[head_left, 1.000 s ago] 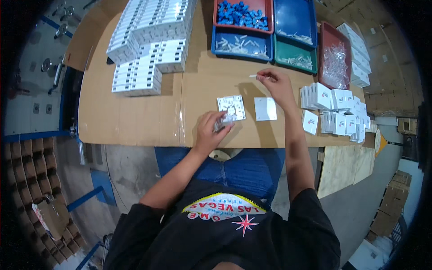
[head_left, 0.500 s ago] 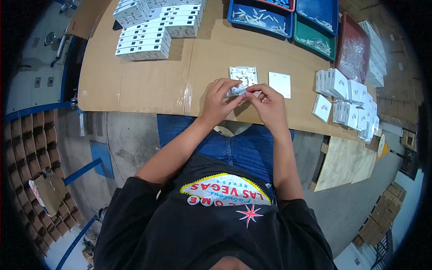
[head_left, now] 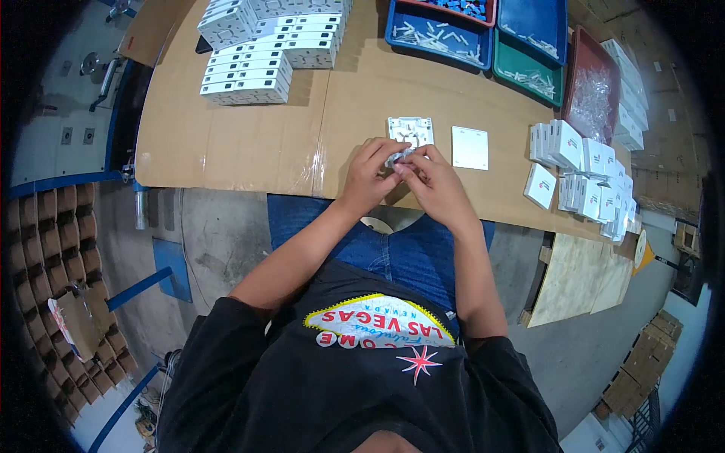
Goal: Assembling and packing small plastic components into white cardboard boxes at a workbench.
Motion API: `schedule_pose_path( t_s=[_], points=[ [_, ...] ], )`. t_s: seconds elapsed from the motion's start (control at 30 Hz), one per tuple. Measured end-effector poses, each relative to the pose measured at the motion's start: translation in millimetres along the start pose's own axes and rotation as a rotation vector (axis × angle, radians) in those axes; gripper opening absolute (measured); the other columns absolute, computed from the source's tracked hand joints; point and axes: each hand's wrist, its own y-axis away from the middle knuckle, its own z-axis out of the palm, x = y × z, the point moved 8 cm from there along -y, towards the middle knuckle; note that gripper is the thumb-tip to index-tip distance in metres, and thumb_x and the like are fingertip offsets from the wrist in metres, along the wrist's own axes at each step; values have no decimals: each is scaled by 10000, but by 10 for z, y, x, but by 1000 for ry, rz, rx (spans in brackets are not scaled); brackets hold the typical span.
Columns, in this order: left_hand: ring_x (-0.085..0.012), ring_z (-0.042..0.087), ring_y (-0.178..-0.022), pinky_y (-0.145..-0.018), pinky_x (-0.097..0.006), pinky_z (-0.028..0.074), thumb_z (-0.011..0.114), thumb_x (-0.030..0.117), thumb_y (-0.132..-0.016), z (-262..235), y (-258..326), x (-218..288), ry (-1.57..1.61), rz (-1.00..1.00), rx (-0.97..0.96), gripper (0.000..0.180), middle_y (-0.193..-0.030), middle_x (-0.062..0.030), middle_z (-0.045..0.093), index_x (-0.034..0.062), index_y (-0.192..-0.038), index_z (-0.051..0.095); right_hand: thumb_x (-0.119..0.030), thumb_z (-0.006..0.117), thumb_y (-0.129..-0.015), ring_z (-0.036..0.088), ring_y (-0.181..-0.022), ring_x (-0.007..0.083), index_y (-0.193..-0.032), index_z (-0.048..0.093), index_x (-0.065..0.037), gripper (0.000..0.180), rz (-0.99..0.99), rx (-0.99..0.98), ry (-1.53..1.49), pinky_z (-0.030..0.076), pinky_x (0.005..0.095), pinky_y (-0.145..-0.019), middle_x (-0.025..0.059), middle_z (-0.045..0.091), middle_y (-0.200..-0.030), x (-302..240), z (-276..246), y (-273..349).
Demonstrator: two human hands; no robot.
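Observation:
My left hand (head_left: 368, 177) and my right hand (head_left: 436, 185) meet near the table's front edge, with fingertips pinched together. Between them is a small whitish piece (head_left: 398, 157), partly clear-looking; fingers cover most of it and its kind cannot be made out. Just beyond the fingers lies an open square white plastic housing (head_left: 410, 127) with moulded parts inside, its near part hidden by my hands. A flat square white cover plate (head_left: 470, 148) rests to the right of my right hand, apart from it.
Stacked white boxes (head_left: 245, 81) stand at the far left. Blue (head_left: 393, 34), green (head_left: 563, 94) and red (head_left: 570, 124) trays hold small white parts and clear plastic pieces at the far right. Small white cartons (head_left: 563, 143) are grouped along the right side of the cardboard-covered table (head_left: 242, 151).
My right hand has shifted slightly left, its fingers now closer to the left hand's and over the whitish piece. The housing and cover plate stay where they were on the table.

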Motion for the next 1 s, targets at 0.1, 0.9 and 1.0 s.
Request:
schedule_pose_path(
  t_s=[0.1,0.9,1.0],
  points=[
    [-304,655,-1036,-889,-397,531,815,64,-765,-10,-8,-7,41,-22,20,436,-1110,-109,677,69,-1189,716,-215,672,-1003,664,-836,267,-1078,707,12,242,1,-5,-23,530,365,-746,129,611,-1062,-26,-10,-21],
    [-208,646,-933,-847,-311,515,816,59,-847,24,-22,-58,28,-210,-5,391,-1018,-111,665,-11,-1204,675,-207,697,-903,730,-932,356,-1010,754,-87,170,200,643,472,563,455,-807,150,765,-969,936,-2690,-1066],
    [-205,641,-926,-838,-312,512,815,64,-851,45,-21,-71,22,-195,-6,384,-1024,-113,669,-14,-1200,674,-238,710,-880,728,-946,363,-1004,762,-133,171,209,696,564,572,460,-819,143,765,-964,1194,-3105,-1369]
  ],
)
